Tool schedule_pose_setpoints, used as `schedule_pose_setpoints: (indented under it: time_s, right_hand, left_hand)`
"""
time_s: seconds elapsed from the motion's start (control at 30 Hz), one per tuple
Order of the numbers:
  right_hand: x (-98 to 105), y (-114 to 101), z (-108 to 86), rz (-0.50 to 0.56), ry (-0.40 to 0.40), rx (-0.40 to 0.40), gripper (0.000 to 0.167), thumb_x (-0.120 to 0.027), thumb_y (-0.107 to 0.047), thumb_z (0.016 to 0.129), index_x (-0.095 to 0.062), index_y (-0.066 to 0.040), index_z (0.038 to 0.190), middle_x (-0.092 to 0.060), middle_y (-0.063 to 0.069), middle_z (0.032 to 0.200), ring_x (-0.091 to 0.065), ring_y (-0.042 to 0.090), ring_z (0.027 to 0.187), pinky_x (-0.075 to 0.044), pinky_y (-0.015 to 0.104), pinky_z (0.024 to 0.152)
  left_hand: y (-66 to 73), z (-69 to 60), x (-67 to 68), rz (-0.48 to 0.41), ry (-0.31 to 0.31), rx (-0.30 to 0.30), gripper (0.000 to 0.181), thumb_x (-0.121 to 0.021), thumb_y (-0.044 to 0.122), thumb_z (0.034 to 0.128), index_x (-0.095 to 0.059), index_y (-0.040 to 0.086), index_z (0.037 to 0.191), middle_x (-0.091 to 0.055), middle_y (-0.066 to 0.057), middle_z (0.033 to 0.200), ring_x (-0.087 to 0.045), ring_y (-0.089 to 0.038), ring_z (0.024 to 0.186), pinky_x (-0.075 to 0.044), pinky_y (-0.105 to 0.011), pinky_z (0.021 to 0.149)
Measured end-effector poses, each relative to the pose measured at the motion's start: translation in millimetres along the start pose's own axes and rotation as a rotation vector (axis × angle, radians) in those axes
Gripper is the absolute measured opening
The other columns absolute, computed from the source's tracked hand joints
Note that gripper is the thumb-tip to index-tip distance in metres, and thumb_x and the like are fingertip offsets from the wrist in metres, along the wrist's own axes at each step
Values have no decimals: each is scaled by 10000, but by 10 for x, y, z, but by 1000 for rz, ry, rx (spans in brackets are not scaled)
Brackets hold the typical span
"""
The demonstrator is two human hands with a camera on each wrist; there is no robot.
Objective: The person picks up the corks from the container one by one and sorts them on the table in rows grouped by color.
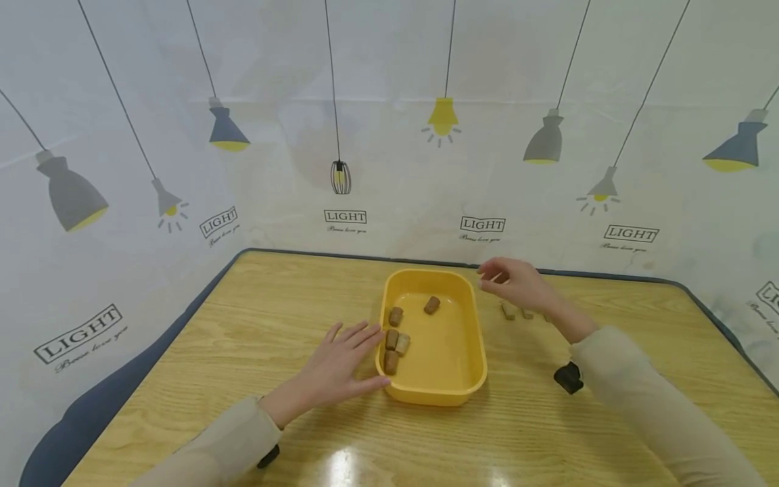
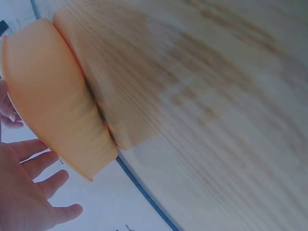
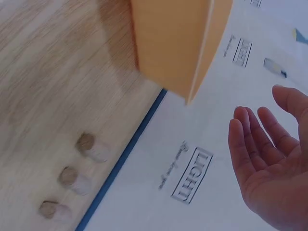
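In the head view a yellow plastic tub [image 1: 433,396] stands on the table. Several brown corks [image 1: 395,316] lie inside it, mostly along its left wall, and one paler cork [image 1: 403,345] is among them. My left hand [image 1: 337,362] rests against the tub's left rim with its fingers spread. Beyond the tub's far right corner, my right hand [image 1: 517,281] hovers with loosely bent fingers; the right wrist view shows no object in its palm. Three corks [image 3: 94,147] stand in a row on the table by its far edge, partly behind my right hand and forearm in the head view.
The wooden table [image 1: 243,325] has a dark blue border [image 1: 304,254] along its back. Behind it hangs a white backdrop [image 1: 389,54] printed with lamps. A small black object [image 1: 569,377] shows beside the right sleeve, another black object [image 1: 268,456] under the left one.
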State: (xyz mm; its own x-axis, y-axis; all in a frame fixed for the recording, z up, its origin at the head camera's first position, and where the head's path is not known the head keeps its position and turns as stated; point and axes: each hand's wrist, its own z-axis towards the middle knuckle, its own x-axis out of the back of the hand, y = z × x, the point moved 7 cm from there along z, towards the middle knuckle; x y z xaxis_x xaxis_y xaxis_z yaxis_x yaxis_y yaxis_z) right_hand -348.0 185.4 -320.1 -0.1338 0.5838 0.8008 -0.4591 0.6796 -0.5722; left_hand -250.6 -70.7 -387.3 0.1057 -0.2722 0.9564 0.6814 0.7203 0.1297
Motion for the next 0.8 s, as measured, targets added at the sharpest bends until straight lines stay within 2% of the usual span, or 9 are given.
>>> schedule_pose_setpoints:
  time_s: [0.2, 0.47, 0.63, 0.8]
  right_hand:
    - [-114, -371, 117, -17, -56, 156, 252, -597, -186, 855, -580, -32, 1054, -601, 47, 907, -571, 185, 791, -472, 337, 708]
    - [-269, -710, 316, -28, -145, 264, 280, -592, -237, 858, -573, -77, 1087, -599, 4, 917, -570, 139, 813, -465, 303, 728]
    - [-365, -824, 444, -6, -181, 251, 280, -593, -253, 855, -573, -97, 1087, -607, -9, 930, -564, 135, 841, -453, 313, 756]
    - [-489, -840, 572, 14, -210, 201, 290, -616, -246, 838, -581, -87, 1078, -607, 4, 929, -563, 145, 838, -451, 316, 766]
  left_hand:
    - [-4, -2, -6, -1, 1, 2, 773, -356, 656, 816, -402, 84, 1334, -352, -63, 1368, -261, -251, 1260, -149, -531, 978]
    - [-15, 0, -28, 4, -11, 10, 784, -333, 669, 813, -393, 93, 1341, -344, -54, 1374, -250, -239, 1265, -148, -523, 982]
    - [-18, 1, -30, -1, -20, 16, 781, -336, 667, 814, -385, 98, 1346, -335, -50, 1379, -247, -238, 1267, -137, -514, 988]
    - [-12, 6, -20, -5, -22, 13, 770, -365, 649, 818, -385, 87, 1345, -337, -62, 1377, -254, -255, 1263, -132, -518, 987]
